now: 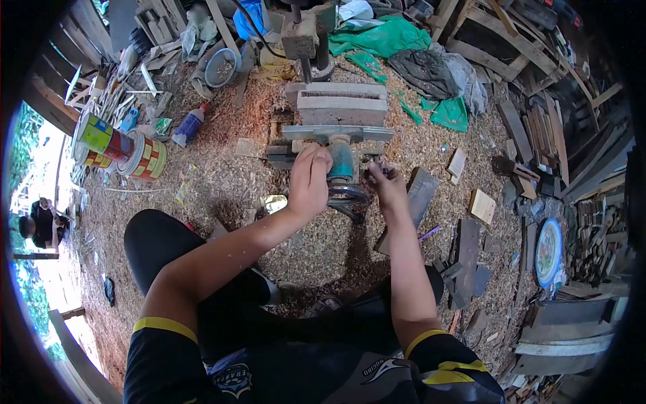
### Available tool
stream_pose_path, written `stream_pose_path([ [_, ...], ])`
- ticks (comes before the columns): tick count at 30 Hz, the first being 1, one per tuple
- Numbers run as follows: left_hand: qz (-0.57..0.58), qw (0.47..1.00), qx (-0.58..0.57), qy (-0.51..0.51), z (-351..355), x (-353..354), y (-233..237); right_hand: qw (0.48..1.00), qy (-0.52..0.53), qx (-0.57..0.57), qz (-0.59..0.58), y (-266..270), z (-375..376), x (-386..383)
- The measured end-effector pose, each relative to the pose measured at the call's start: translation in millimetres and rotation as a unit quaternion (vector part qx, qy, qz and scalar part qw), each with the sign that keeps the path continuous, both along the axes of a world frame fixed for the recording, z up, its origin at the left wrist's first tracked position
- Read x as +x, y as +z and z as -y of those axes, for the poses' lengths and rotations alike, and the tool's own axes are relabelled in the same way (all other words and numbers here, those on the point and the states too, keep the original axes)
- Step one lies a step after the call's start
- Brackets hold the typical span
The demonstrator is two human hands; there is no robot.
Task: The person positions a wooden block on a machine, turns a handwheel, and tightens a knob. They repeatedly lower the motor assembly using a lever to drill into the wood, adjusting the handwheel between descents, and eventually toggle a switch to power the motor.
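Observation:
A machine with a green vise body (pixel 342 161) stands in front of me, with a dark handwheel (pixel 348 194) on its near side. In its jaws sits a slotted wooden block (pixel 342 104). My left hand (pixel 311 176) rests against the left side of the green body, fingers together and pointing forward. On the other side, my right hand (pixel 385 180) has its fingers curled around a small dark part right of the wheel, probably a handle. Above the block hangs the machine's spindle (pixel 306 67).
Paint cans (pixel 146 156) and a blue bottle (pixel 189 126) stand at left. Wood offcuts (pixel 482 206) lie at right on the shavings, near a round tray (pixel 548 252). Green plastic (pixel 383 38) lies behind the machine. A person (pixel 46 222) is at far left.

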State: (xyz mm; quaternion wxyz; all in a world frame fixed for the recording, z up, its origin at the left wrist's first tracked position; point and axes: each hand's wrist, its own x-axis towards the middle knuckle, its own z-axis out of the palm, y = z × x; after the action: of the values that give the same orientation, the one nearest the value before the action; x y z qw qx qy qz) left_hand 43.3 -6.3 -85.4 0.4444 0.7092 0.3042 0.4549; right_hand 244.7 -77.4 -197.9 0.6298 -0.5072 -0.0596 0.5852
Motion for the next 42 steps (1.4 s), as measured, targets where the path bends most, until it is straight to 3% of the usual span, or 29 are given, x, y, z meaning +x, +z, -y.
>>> stream_pose_path([
  [2,0.007,1.000,-0.018,0.019,1,1,0,0.948,-0.048,-0.090,0.302,1,-2,-13],
  [4,0.005,1.000,-0.014,0.018,0,1,-1,0.941,-0.034,-0.105,0.319,11,1,-12],
  [7,0.000,1.000,-0.004,0.021,0,1,0,0.966,-0.040,-0.088,0.239,5,4,-6],
  [8,-0.004,1.000,0.000,0.022,0,0,1,0.998,-0.029,-0.038,0.039,-2,7,2],
  [9,-0.003,1.000,0.000,0.023,-1,-1,0,0.986,-0.017,0.013,-0.163,3,8,3],
  [16,-0.001,1.000,-0.014,-0.012,0,-1,0,0.983,-0.004,0.012,-0.183,7,9,1],
  [18,0.005,1.000,-0.020,-0.011,1,-1,0,0.997,-0.021,-0.015,-0.069,-2,5,-6],
  [19,0.000,1.000,-0.007,-0.010,0,-1,1,0.997,-0.021,-0.015,-0.070,-13,5,-8],
  [21,-0.007,1.000,0.005,-0.011,2,-2,0,0.987,-0.009,-0.065,0.144,-32,6,-15],
  [24,-0.002,1.000,0.001,-0.008,0,-2,-2,0.991,-0.003,-0.064,0.117,-41,6,1],
  [27,0.003,1.000,-0.021,-0.009,0,-2,-4,0.999,-0.006,-0.035,0.039,5,9,-10],
  [31,0.007,1.000,-0.016,-0.010,2,0,-2,0.999,0.013,0.004,-0.032,9,7,-8],
  [34,0.010,1.000,-0.019,-0.007,1,-1,0,0.999,-0.033,-0.017,0.038,4,4,-14],
  [35,0.004,1.000,-0.015,-0.007,2,0,0,0.971,-0.024,-0.083,0.221,4,3,-17],
  [36,0.004,1.000,-0.015,-0.007,1,0,0,0.907,-0.013,-0.146,0.396,5,2,-23],
  [37,0.004,1.000,-0.013,-0.004,2,0,-2,0.808,-0.050,-0.074,0.582,3,7,-35],
  [42,0.019,1.000,-0.014,0.000,2,0,0,0.813,-0.019,-0.071,0.578,-2,9,-26],
])
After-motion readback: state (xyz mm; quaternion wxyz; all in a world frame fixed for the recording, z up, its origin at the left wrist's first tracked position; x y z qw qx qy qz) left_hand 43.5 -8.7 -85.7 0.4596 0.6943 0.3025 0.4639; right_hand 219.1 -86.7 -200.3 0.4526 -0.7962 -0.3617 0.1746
